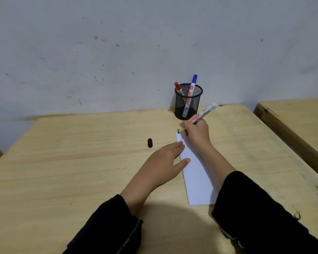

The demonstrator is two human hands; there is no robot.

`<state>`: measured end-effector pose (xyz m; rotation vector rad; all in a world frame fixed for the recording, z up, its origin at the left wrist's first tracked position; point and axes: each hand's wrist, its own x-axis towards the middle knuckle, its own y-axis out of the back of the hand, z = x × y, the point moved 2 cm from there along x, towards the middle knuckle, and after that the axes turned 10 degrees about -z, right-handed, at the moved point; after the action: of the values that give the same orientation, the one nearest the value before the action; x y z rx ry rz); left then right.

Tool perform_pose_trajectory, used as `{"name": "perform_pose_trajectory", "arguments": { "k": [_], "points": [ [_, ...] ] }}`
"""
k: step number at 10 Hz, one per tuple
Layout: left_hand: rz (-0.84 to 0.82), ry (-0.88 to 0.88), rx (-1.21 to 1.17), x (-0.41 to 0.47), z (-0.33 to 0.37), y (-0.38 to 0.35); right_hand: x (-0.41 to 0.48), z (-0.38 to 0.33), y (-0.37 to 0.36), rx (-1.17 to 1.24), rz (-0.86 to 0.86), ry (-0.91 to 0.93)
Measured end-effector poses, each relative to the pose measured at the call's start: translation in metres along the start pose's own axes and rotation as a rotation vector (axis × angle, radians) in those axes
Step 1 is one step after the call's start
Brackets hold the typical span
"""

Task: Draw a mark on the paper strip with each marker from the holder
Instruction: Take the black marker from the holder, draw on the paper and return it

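A white paper strip (196,173) lies lengthwise on the wooden table (81,153). My right hand (196,132) grips an uncapped white marker (206,112), its black tip at the strip's far left corner. My left hand (163,162) lies flat, fingers apart, with fingertips pressing the strip's left edge. The marker's black cap (150,143) rests on the table left of the strip. A black mesh holder (187,102) at the table's far edge contains a red-capped marker (178,88) and a blue-capped marker (192,84).
A grey, scuffed wall (117,52) rises right behind the table and holder. A second wooden table (301,121) stands to the right, across a narrow gap. My black sleeves cover the table's near edge.
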<state>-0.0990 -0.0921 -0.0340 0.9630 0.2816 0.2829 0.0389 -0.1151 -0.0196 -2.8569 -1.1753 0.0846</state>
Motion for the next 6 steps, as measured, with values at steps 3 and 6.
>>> {"name": "perform_pose_trajectory", "arguments": {
  "k": [3,6],
  "points": [
    [-0.004,-0.001,0.006,0.0003,0.0007,-0.0017,0.0044,0.0033,0.0002,-0.082,-0.021,0.041],
    [-0.011,0.003,0.003,-0.0001,0.0012,-0.0017,0.0007,-0.0028,-0.0014,-0.118,-0.046,0.063]
  ]
}}
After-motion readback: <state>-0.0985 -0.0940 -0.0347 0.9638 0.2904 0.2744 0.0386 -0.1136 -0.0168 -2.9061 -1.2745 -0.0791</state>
